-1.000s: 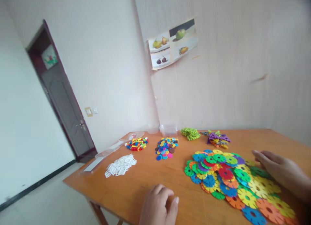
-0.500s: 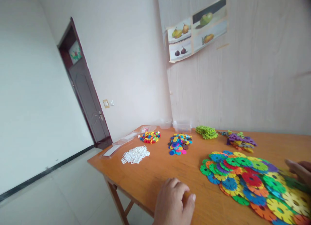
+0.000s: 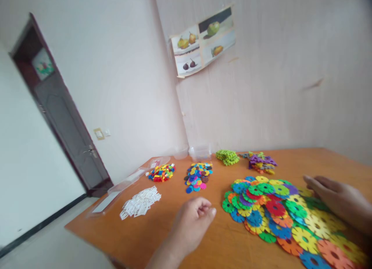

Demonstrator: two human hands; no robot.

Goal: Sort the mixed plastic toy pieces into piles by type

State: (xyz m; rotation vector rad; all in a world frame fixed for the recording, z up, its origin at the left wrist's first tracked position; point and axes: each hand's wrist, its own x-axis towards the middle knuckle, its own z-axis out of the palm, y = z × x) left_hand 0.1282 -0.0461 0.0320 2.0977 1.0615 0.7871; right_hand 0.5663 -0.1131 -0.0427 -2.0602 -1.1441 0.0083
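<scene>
My left hand (image 3: 192, 224) hovers over the wooden table (image 3: 162, 230) just left of a big pile of large coloured slotted discs (image 3: 279, 212). Its fingers are curled loosely with the thumb against them, and nothing shows in them. My right hand (image 3: 337, 199) lies flat on the right side of that pile, fingers stretched out and pressing on the green and yellow discs.
Further back lie a heap of small coloured discs (image 3: 198, 176), small coloured bricks (image 3: 161, 172), white pieces (image 3: 140, 201), green pieces (image 3: 227, 157) and purple pieces (image 3: 260, 163). Clear plastic tubs (image 3: 200, 152) stand at the wall, and a clear tray (image 3: 128, 183) lies along the table's left edge.
The head has swung back to the left. My left hand has lifted off the table and moved forward, and my right hand has come back into full view on the pile.
</scene>
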